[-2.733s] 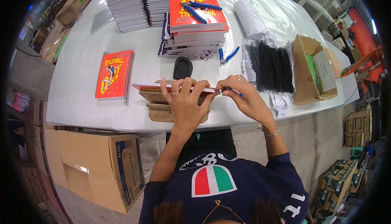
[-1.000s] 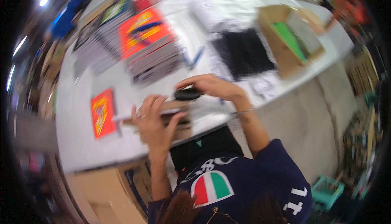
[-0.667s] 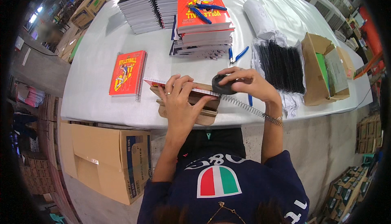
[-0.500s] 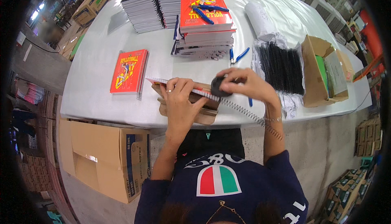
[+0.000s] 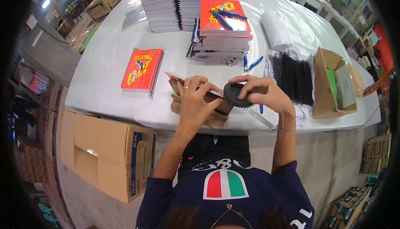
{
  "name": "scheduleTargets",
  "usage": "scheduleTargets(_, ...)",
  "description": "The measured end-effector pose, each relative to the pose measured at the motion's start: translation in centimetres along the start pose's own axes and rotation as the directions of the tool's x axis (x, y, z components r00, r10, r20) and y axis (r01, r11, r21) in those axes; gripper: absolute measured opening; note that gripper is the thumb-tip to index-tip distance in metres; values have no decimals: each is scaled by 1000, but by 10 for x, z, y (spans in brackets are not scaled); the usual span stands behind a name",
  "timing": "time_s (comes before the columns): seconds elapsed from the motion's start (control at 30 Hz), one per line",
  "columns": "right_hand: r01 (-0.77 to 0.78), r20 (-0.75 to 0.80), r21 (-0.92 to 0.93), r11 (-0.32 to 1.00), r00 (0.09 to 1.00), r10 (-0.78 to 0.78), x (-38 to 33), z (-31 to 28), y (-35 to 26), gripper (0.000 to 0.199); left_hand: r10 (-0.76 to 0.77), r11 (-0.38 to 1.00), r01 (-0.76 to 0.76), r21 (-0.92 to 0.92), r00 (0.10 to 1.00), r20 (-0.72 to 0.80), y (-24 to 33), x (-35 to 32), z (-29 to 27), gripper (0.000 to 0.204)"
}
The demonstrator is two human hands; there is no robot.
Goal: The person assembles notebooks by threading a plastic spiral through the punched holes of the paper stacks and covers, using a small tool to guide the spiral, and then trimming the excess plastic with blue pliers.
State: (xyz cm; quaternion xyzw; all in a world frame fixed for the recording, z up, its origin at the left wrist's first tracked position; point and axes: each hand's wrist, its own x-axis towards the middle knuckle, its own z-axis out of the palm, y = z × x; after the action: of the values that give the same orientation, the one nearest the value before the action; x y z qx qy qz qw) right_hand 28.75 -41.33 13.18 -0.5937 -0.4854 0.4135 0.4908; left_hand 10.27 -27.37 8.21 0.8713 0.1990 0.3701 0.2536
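Right hand (image 5: 264, 93) now clamps a round black disc (image 5: 236, 95) at the red-covered notebook's (image 5: 196, 85) spiral edge — left hand (image 5: 193, 104) pressing the notebook flat — wire coil (image 5: 258, 117) trailing right.

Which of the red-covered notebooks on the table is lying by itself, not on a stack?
The red notebook lying flat left of the left hand. The other red notebook tops a stack, with blue tools on it.

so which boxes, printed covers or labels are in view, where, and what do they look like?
Cardboard box: on the floor under the table's left edge, brown, with a blue printed strip on its side.
Open carton: on the table at right, brown, green and white sheets inside.
Red notebook: on the table at left, spiral-bound, with a yellow-and-red picture cover.
Notebook stack: at the table's centre rear, red cover on top.
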Motion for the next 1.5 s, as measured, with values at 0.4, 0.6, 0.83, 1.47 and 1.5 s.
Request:
scheduleTargets(0.4, 86, 104, 52, 995, 990, -91, 9, -2, -1, 19, -6, 998, 8, -60, 1000, 25, -7, -6, 2, 39)
scheduleTargets(0.6, 133, 152, -12, 991, 980, -130, 6, 6, -10, 21, 14, 998, -17, -60, 999, -39, -12, -9, 7, 56)
scheduleTargets(0.83, 1, 101, 14, 1000, 995, -3, 27, 4, -6, 23, -13, 996, 6, -92, 996, -84, 5, -5, 2, 68)
scheduleTargets(1.47, 330, 41, -677, 658, 909, -414, 52, 26, 9, 33, -37, 999, 34, -26, 995, -94, -7, -15, 11, 91)
scheduleTargets(1.5, 232, 33, -852, 469, 918, -395, 56, 17, 11, 30, -36, 999, 34, -25, 996, -81, -1, -11, 9, 93)
